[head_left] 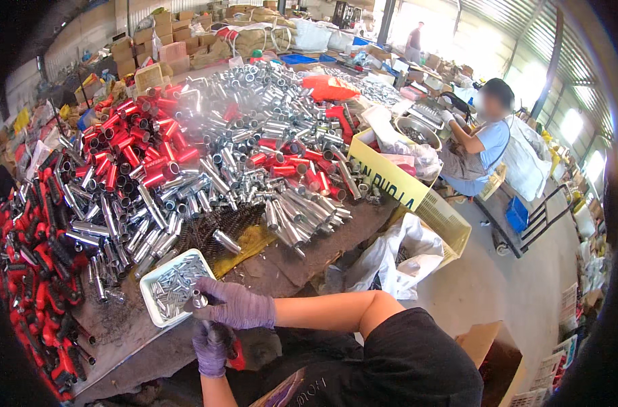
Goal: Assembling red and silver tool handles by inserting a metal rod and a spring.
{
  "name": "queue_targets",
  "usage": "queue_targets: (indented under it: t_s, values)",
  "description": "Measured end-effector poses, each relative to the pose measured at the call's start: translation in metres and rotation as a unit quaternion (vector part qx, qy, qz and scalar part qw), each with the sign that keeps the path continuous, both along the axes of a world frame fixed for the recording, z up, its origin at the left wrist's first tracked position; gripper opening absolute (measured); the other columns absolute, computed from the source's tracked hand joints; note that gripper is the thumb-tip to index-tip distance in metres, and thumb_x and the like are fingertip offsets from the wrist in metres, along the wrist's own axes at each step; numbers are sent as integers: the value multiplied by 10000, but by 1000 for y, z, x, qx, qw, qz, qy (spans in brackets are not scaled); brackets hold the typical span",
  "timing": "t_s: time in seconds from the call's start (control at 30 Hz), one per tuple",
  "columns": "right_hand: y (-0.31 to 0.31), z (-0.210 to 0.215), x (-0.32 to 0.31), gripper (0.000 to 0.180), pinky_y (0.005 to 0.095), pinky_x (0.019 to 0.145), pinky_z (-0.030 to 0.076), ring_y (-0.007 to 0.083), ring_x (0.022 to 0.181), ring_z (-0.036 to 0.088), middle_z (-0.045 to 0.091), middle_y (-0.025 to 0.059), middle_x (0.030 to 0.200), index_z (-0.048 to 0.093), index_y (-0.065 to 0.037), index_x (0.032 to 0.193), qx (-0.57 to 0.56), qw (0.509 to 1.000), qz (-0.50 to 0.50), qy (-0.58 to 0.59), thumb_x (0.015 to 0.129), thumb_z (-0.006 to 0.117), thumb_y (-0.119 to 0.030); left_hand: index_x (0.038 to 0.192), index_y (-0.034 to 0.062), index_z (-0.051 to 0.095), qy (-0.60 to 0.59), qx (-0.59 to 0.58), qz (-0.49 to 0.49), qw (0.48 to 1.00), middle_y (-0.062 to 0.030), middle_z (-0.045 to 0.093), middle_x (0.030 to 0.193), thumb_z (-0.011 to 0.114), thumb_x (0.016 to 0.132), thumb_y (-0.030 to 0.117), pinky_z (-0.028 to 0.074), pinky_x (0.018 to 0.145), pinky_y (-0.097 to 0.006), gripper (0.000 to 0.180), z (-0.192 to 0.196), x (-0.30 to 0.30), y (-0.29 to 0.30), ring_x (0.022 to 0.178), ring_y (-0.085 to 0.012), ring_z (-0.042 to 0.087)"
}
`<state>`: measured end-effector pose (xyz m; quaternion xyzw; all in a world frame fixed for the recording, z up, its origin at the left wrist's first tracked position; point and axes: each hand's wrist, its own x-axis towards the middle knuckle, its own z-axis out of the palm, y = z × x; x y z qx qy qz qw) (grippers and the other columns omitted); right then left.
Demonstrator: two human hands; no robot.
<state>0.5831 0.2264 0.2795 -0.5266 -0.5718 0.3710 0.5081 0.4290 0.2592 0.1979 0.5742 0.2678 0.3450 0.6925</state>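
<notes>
Purple-grey gloves cover both my hands, low in the view near the table's front edge. My right hand (244, 306) pinches a short silver metal sleeve (199, 298) between thumb and fingers. Just below it, my left hand (210, 351) is wrapped round a black-and-red handle (237, 355), partly hidden by the gloves. The sleeve is right above the handle; whether they are joined I cannot tell. Beside my hands stands a white tray (173, 321), holding many small metal pins (177, 283).
Silver tubes (241, 136) and red tubes (129, 152) are heaped across the table. Red-and-black handles (41, 285) pile up at left. A yellow crate (448, 220) and white sack (397, 261) stand right. Beyond sits a co-worker (489, 139); a cardboard box (489, 346) is lower right.
</notes>
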Motion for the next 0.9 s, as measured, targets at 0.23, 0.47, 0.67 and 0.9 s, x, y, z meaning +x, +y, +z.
queue_targets:
  t_s: [0.23, 0.47, 0.67, 0.9]
  values:
    - [0, -18, -14, 452, 304, 834, 464, 137, 892, 557, 585, 131, 981, 460, -47, 1210, -40, 972, -31, 228, 866, 641, -277, 989, 48, 540, 48, 89, 47, 994, -48, 582, 770, 598, 785, 626, 463, 576, -302, 616, 4, 5, -3, 671, -160, 567]
    - [-8, -22, -3, 488, 386, 767, 489, 323, 881, 621, 595, 195, 939, 458, -75, 1156, -60, 998, -34, 9, 812, 652, -362, 1162, -8, 515, 69, 198, -15, 978, -111, 612, 1084, 512, 909, 489, 451, 816, -348, 558, -13, -7, 8, 947, -211, 571]
    - [-4, 6, 17, 567, 403, 829, 489, 337, 996, 603, 597, 198, 1051, 454, -62, 1204, 25, 999, 32, -30, 783, 679, -369, 1122, 21, 526, 70, 139, 17, 988, -59, 591, 866, 507, 863, 595, 443, 670, -320, 630, -33, -9, 6, 780, -182, 564]
    - [5, 68, 82, 622, 412, 959, 446, 337, 1115, 547, 524, 215, 1240, 395, -40, 1333, 24, 954, 149, -260, 851, 616, -365, 950, 48, 528, 70, 29, 0, 997, -46, 571, 707, 637, 774, 591, 423, 512, -284, 581, 0, -2, -1, 582, -136, 547]
